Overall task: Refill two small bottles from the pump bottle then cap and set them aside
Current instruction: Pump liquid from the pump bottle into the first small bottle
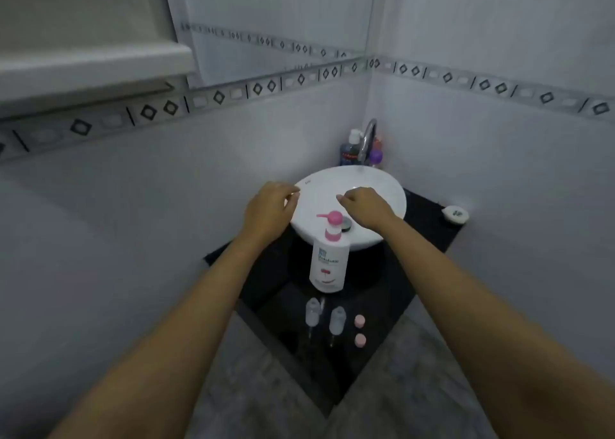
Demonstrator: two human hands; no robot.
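Observation:
A white pump bottle (329, 262) with a pink pump head stands on the black counter (382, 292) in front of the basin. Nearer me stand two small clear bottles, one on the left (312, 312) and one on the right (337, 319), both uncapped. Two pink caps (359, 320) (360, 340) lie just right of them. My left hand (271, 210) and my right hand (364, 205) hover over the white basin (382, 185), beyond the pump bottle. Both hold nothing, fingers loosely curled and apart.
A chrome tap (367, 140) rises behind the basin, with a dark blue bottle (349, 150) and a purple-topped item (376, 157) beside it. A white soap dish (455, 215) sits at the counter's right corner. Tiled walls close in on both sides.

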